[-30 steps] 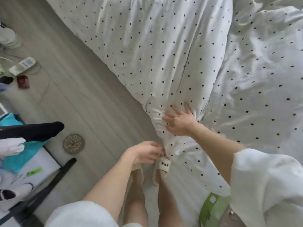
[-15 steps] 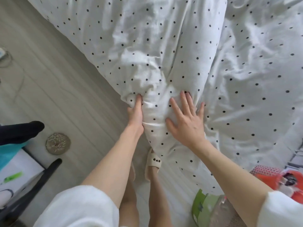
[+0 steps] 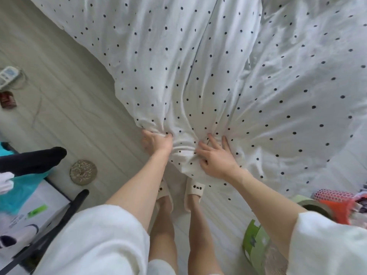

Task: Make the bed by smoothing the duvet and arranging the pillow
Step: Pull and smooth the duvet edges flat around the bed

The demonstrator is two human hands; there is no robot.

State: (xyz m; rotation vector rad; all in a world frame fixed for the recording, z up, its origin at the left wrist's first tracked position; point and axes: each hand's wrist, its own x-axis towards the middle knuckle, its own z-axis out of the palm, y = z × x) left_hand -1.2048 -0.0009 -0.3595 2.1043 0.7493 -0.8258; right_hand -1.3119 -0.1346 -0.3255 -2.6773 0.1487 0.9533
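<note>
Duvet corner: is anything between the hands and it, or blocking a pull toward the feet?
Nothing visible. The left hand is shut on the duvet corner; the right hand lies on it. Toward the slippers only bare floor shows.

left hand (image 3: 156, 142): gripping duvet (image 3: 188, 76) corner | right hand (image 3: 215, 158): pressing flat
</note>
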